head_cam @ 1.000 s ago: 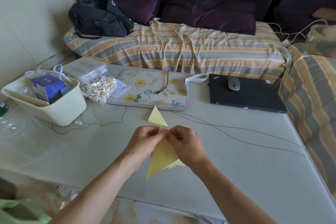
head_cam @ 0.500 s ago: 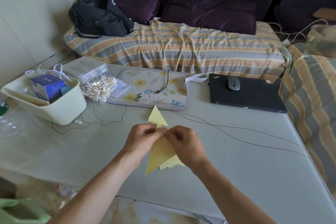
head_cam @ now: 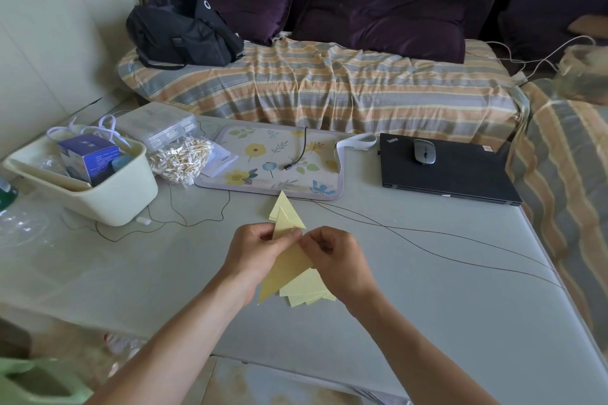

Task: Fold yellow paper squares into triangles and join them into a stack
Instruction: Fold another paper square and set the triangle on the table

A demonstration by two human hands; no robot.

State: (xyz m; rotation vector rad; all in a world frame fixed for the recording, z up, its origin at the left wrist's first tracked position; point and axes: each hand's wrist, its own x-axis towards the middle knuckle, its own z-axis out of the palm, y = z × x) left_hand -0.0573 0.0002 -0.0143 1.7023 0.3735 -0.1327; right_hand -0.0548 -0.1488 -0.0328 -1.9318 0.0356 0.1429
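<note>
A folded yellow paper triangle (head_cam: 287, 268) hangs between both hands above the grey table (head_cam: 427, 306). My left hand (head_cam: 255, 251) pinches its upper left part and my right hand (head_cam: 335, 260) pinches its upper right edge; its tip pokes up between my fingers. Under my right hand lies a small pile of yellow paper squares (head_cam: 309, 291), partly hidden. Just beyond my hands, joined yellow triangles (head_cam: 286, 209) lie flat on the table, pointing away from me.
A cream tub (head_cam: 108, 194) with a blue box stands at the left, a bag of cotton swabs (head_cam: 179, 161) beside it. A floral mat (head_cam: 273, 161) and a shut black laptop (head_cam: 444, 174) with a mouse lie further back. Thin cables cross the table.
The held triangle has slid upward a little between my fingers, its tip now showing above them. Both hands stay in nearly the same place.
</note>
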